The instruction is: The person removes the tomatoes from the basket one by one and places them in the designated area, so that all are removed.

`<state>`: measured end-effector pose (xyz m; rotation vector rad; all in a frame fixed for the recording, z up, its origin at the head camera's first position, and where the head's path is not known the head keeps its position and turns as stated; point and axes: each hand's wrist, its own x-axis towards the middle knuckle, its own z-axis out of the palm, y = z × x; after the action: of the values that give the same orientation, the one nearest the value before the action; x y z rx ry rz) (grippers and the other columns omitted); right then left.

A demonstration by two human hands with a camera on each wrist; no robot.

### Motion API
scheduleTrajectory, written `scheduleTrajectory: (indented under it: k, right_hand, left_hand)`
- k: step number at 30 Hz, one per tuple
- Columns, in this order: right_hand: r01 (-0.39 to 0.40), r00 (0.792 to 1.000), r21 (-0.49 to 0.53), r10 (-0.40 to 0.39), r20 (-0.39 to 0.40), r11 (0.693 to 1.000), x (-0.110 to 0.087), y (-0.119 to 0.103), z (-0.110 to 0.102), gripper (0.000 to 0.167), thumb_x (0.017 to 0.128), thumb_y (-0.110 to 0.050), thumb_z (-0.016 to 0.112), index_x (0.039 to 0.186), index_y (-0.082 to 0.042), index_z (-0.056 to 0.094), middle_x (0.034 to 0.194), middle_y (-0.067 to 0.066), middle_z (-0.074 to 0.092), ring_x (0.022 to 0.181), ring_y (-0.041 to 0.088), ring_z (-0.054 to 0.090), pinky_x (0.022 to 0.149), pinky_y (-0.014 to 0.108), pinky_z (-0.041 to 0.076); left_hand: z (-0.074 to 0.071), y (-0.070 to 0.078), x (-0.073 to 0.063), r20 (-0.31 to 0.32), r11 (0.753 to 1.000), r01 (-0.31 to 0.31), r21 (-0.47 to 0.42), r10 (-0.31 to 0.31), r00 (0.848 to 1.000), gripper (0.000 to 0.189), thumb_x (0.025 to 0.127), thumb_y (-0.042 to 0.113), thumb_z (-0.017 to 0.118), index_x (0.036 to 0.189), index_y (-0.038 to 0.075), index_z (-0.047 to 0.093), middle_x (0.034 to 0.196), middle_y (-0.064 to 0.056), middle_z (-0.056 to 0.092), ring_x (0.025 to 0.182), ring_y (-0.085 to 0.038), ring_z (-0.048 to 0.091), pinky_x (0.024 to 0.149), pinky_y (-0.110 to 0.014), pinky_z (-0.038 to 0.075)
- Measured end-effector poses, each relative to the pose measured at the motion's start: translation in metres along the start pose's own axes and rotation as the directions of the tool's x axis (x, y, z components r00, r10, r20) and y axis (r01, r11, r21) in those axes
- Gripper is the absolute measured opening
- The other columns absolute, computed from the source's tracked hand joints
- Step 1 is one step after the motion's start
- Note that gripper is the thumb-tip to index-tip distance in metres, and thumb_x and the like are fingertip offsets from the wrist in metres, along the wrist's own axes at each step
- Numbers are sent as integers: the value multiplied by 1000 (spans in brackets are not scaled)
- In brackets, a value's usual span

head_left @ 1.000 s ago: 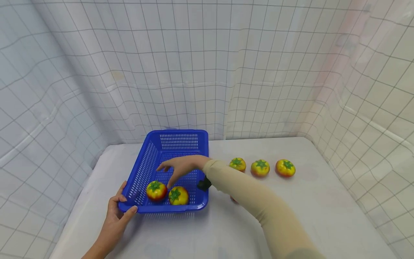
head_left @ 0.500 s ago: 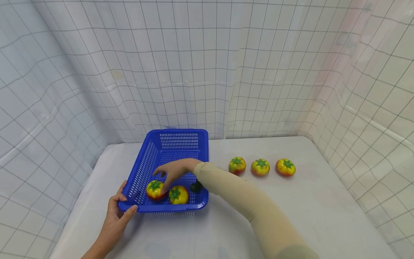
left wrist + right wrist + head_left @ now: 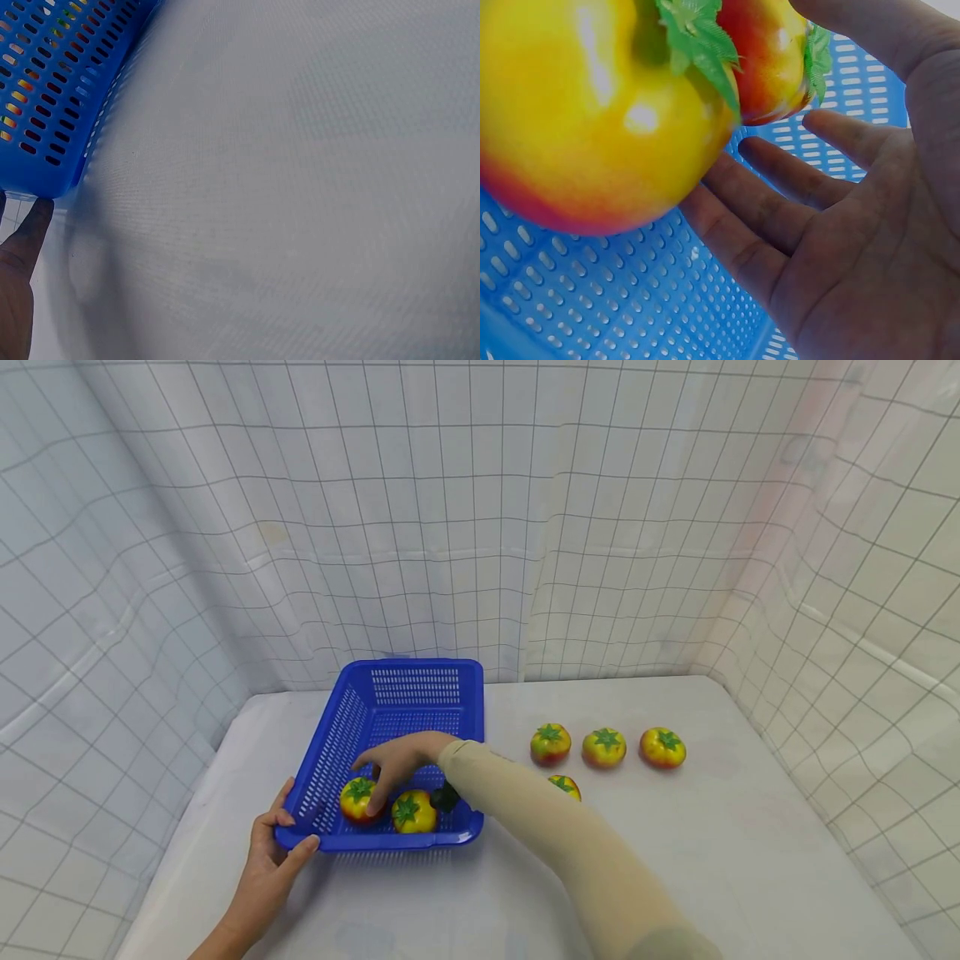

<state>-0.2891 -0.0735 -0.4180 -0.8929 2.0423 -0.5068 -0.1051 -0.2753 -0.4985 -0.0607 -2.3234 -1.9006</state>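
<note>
A blue plastic basket [image 3: 375, 843] with slotted walls stands on the left half of the table. My left hand [image 3: 270, 852] holds its near left corner, thumb at the front rim and fingers along the left side. Two yellow-and-red toy tomatoes with green leaf caps lie inside: a left tomato [image 3: 356, 799] and a right tomato [image 3: 417, 812]. Over the left one is my right hand [image 3: 397, 760], thumb against its right side. In the right wrist view, the right hand's fingers [image 3: 780, 217] reach loosely past the tomatoes, spread and only slightly bent.
Right of the basket, three more toy tomatoes stand in a row, the middle tomato [image 3: 603, 748] among them. Another tomato [image 3: 566, 786] shows partly behind the right sleeve [image 3: 540, 827]. A gridded white curtain [image 3: 480, 527] surrounds the table on the back and sides.
My right hand has come down and toward me onto the left tomato, thumb now against it. The forearm's shift uncovers a tomato beside the sleeve. My left hand stays put.
</note>
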Motion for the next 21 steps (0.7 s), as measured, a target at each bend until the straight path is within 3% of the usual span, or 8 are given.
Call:
scheduleTrajectory:
  k: [21]
  right_hand:
    - [28, 999, 168, -35, 41, 985, 5, 9, -2, 71, 86, -22, 85, 147, -26, 50, 125, 0, 61, 102, 12, 63, 86, 28, 56]
  left_hand:
    - [0, 1, 0, 5, 1000, -20, 2, 20, 1000, 36, 106, 4, 53, 123, 13, 23, 172, 2, -2, 147, -48, 7, 93, -6, 40]
